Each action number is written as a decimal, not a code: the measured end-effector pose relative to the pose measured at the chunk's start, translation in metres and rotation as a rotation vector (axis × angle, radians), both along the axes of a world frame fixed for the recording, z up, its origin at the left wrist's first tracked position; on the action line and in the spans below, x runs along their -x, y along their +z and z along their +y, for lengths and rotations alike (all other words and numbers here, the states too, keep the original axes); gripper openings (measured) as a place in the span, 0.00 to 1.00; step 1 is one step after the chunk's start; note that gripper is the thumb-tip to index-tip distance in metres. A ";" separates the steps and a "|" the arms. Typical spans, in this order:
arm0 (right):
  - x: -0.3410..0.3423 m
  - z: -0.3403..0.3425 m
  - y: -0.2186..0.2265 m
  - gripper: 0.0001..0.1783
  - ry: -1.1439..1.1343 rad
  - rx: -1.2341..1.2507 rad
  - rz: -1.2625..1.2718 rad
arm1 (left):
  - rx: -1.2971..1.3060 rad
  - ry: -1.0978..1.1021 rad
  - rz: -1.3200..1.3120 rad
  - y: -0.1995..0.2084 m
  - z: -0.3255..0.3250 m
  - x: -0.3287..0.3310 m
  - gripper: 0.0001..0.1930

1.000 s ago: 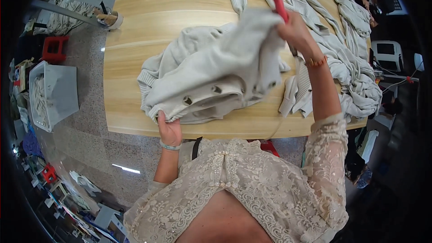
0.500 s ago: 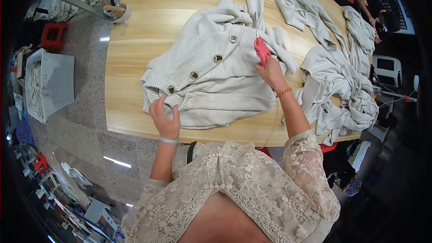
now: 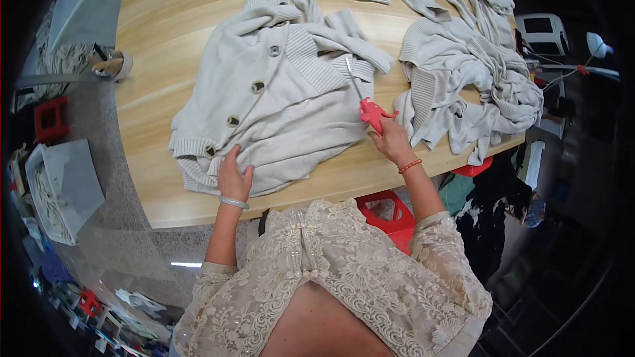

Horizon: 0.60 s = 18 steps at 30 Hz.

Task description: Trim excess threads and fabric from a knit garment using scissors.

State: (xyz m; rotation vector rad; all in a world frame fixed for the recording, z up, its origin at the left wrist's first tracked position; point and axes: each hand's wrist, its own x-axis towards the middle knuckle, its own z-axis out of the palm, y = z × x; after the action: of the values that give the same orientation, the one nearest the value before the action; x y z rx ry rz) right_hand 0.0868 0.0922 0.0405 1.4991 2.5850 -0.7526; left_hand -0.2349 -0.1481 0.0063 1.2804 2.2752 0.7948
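A light grey knitted cardigan [image 3: 291,116] with dark round buttons lies on the table in front of me, its ribbed collar pointing away to the right. My left hand [image 3: 233,177] rests on the cardigan's near left part, beside the lowest button, fingers outstretched and thumb apart. In my right hand [image 3: 393,142] is a red air blow gun [image 3: 375,115] with a trigger and a long thin metal nozzle. The hand is closed around its grip at the cardigan's right edge. The nozzle reaches over the garment, its tip near the ribbed collar.
More light grey knitwear [image 3: 456,79] is heaped along the right side of the wooden table [image 3: 162,33]. At the left edge hangs a cup [image 3: 121,66] with tools. A red stool [image 3: 390,221] stands under the near edge, and a white bin [image 3: 69,185] on the floor holds cloth.
My view has turned, so the table appears rotated. The blow gun has come off the collar toward me and to the right. My left hand has settled onto the knit beside the lowest button.
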 end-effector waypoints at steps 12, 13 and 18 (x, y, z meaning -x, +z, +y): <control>-0.025 0.003 -0.005 0.15 0.035 0.000 0.154 | -0.075 -0.097 -0.756 0.089 -0.042 0.030 0.02; -0.030 0.001 0.011 0.13 0.008 0.071 0.172 | -0.078 -0.071 -0.759 0.095 -0.048 0.033 0.02; -0.045 -0.009 0.137 0.11 0.017 0.362 0.411 | -0.059 0.050 -0.853 0.123 -0.099 0.049 0.06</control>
State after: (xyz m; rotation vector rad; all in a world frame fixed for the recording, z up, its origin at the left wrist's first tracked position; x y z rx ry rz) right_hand 0.1317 0.0832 0.1776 1.3198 2.5155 -1.5713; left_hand -0.2842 -0.2475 0.1291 0.6900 1.5947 1.1534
